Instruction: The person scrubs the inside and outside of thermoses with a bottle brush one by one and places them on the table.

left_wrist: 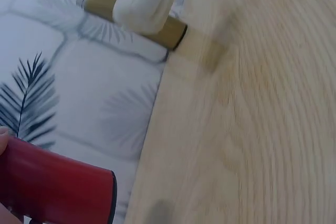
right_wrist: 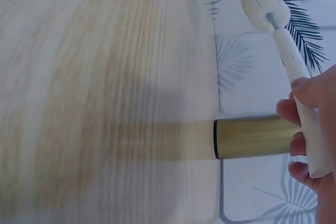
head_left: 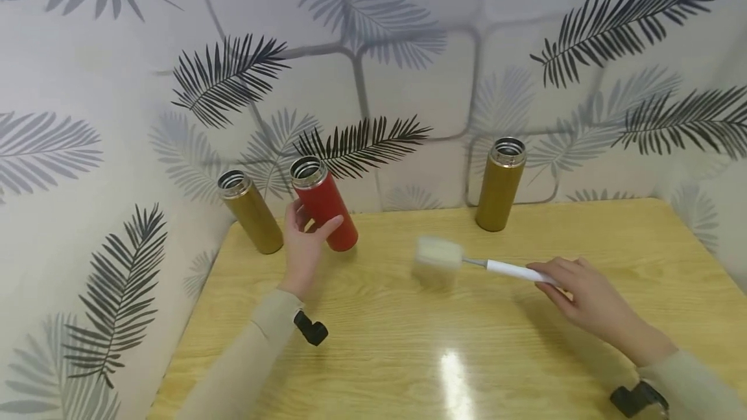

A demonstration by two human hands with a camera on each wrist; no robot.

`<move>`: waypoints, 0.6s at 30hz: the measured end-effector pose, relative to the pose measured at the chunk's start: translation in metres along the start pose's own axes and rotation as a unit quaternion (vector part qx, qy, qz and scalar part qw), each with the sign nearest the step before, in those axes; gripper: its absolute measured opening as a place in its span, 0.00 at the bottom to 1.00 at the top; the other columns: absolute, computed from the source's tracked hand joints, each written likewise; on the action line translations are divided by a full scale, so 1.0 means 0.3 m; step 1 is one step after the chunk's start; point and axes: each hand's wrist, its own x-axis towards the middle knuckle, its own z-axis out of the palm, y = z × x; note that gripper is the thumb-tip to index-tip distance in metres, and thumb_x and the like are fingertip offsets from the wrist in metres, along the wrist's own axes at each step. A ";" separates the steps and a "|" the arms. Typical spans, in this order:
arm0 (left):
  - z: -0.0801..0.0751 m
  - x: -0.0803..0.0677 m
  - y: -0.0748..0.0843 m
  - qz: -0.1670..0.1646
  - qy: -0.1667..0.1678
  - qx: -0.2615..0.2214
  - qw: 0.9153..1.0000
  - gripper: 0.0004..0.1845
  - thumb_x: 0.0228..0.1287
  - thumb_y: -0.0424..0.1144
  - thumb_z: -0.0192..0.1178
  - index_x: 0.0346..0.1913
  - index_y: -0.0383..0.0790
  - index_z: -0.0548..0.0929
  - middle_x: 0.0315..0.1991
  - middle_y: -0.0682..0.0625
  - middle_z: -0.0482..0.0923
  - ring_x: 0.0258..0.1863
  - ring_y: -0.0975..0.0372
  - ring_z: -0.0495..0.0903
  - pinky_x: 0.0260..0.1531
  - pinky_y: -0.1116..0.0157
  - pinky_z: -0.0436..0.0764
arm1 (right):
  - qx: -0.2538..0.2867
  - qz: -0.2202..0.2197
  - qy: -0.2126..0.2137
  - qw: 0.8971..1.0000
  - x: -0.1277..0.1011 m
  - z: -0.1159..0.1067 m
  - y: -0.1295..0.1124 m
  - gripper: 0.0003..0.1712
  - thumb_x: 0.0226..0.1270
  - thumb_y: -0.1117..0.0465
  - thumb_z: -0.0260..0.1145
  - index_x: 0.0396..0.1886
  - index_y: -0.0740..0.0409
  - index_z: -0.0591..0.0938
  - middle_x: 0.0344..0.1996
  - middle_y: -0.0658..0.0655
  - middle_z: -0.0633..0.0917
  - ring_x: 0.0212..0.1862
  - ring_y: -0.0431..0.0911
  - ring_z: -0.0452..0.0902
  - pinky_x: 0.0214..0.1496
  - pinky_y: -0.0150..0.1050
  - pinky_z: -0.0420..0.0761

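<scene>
My left hand [head_left: 305, 246] grips a red bottle [head_left: 327, 203] round its side; the bottle has an open metal mouth and leans a little in the head view. In my right hand [head_left: 589, 300] is a bottle brush [head_left: 516, 271] with a white handle, a thin metal neck and a pale sponge head [head_left: 439, 253]. The sponge points left and is raised over the table, slightly blurred. In the right wrist view the thumb and fingers curl round the brush handle [right_wrist: 294, 56]. The left wrist view shows the lower part of the red bottle [left_wrist: 58, 184].
A gold bottle [head_left: 251, 212] without a lid stands left of the red one. Another lidless gold bottle [head_left: 500, 185] stands at the back right, near the leaf-patterned wall [head_left: 408, 96]. Light glares off the wooden table [head_left: 379, 342] in front.
</scene>
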 end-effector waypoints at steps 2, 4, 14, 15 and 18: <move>-0.032 0.019 -0.014 -0.007 0.009 0.019 1.000 0.40 0.59 0.39 0.79 0.72 0.43 0.69 0.65 0.47 0.75 0.64 0.56 0.74 0.67 0.57 0.75 | 0.003 0.007 -0.001 1.000 -0.017 -0.007 0.000 0.21 0.82 0.48 0.59 0.54 0.59 0.86 0.37 0.46 0.87 0.33 0.40 0.77 0.38 0.39 0.73; -0.060 0.036 -0.029 -0.012 0.023 0.038 0.999 0.41 0.59 0.40 0.79 0.72 0.43 0.69 0.65 0.48 0.75 0.64 0.57 0.73 0.67 0.57 0.75 | 0.009 0.018 -0.004 1.000 -0.032 -0.010 0.002 0.14 0.75 0.56 0.69 0.53 0.59 0.86 0.38 0.47 0.88 0.34 0.40 0.78 0.39 0.36 0.72; -0.139 0.092 -0.080 -0.009 0.062 0.067 0.996 0.41 0.59 0.35 0.78 0.73 0.41 0.70 0.65 0.44 0.75 0.63 0.55 0.73 0.67 0.56 0.72 | 0.040 0.073 0.005 0.996 -0.067 -0.041 -0.002 0.26 0.42 0.73 0.82 0.44 0.53 0.87 0.37 0.45 0.88 0.37 0.37 0.78 0.42 0.29 0.71; -0.142 0.097 -0.086 -0.009 0.063 0.072 0.995 0.41 0.59 0.36 0.78 0.74 0.41 0.70 0.66 0.44 0.75 0.63 0.54 0.73 0.67 0.57 0.72 | 0.046 0.077 0.007 0.996 -0.069 -0.041 0.000 0.27 0.41 0.74 0.82 0.44 0.53 0.87 0.37 0.45 0.88 0.37 0.37 0.78 0.42 0.29 0.71; -0.151 0.104 -0.104 -0.008 0.063 0.077 0.995 0.41 0.59 0.34 0.78 0.74 0.39 0.69 0.66 0.43 0.75 0.63 0.53 0.73 0.66 0.56 0.72 | 0.056 0.088 0.009 0.994 -0.074 -0.042 -0.002 0.28 0.41 0.75 0.82 0.44 0.53 0.87 0.37 0.44 0.88 0.37 0.35 0.77 0.41 0.27 0.71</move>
